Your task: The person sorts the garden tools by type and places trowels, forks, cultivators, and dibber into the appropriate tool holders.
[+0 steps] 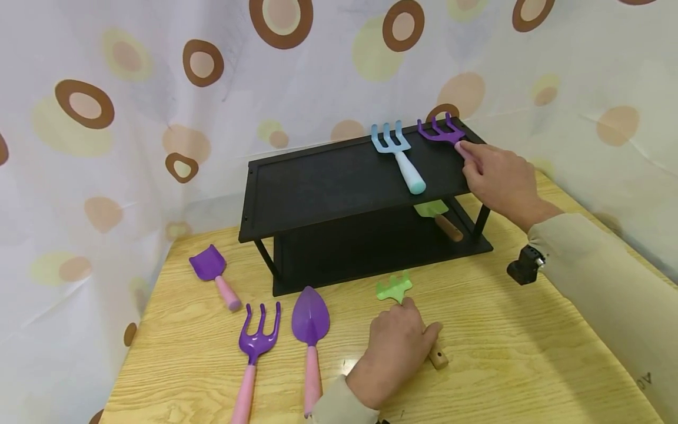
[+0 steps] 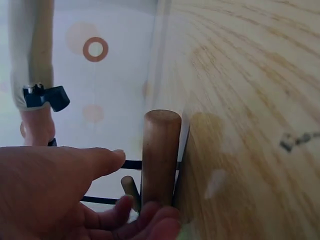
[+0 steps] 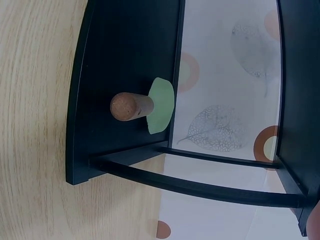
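Observation:
On the right end of the rack's top tier, my right hand (image 1: 503, 176) pinches the pink handle of a purple hand rake (image 1: 442, 134). A light blue hand rake (image 1: 404, 159) lies just left of it. Down on the table, my left hand (image 1: 397, 344) is over a small green hand rake (image 1: 394, 288) with a wooden handle (image 2: 161, 150). In the left wrist view the thumb stands apart from that handle, and the loosely bent fingers are right beside its lower part. Only a sliver of my right hand (image 3: 314, 222) shows in the right wrist view.
The black two-tier rack (image 1: 318, 188) stands near the patterned curtain. Its lower tier bears a green shovel (image 3: 161, 106) with a wooden handle. On the table's left lie a small purple shovel (image 1: 209, 263), a purple fork (image 1: 258, 341) and a purple trowel (image 1: 311, 318), all pink-handled.

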{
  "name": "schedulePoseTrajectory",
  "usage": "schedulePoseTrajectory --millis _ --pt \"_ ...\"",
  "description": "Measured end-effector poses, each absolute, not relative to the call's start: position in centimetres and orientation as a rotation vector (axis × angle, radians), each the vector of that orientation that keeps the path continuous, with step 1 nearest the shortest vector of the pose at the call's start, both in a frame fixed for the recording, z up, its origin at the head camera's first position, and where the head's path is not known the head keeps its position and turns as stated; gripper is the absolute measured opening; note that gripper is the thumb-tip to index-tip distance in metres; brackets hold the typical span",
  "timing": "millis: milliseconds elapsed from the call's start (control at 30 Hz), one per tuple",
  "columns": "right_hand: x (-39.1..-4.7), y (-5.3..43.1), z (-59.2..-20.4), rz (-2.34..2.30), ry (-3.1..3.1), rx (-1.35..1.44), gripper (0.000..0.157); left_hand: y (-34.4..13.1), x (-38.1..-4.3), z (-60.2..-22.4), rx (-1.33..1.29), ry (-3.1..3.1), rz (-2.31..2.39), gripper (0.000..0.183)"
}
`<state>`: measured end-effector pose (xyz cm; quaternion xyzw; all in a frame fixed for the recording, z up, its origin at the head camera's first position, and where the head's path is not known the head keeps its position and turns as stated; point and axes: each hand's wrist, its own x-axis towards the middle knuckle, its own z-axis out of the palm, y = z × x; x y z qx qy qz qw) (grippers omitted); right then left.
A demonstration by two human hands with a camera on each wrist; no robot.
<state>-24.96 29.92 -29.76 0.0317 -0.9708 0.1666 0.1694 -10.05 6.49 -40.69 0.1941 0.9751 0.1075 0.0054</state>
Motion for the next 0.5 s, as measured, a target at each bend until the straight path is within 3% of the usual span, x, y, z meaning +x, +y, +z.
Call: schedulePoseTrajectory --millis 267,500 --pt "-24.99 30.08 -29.87 0.467 -2.755 0.089 0.050 6.51 -9.94 -41.17 0.608 2.987 0.119 0.064" --pt "-24.88 30.07 -29.80 0.465 -2.754 0.079 0.050 6.58 -10.52 -41.23 0.526 2.920 0.256 0.056"
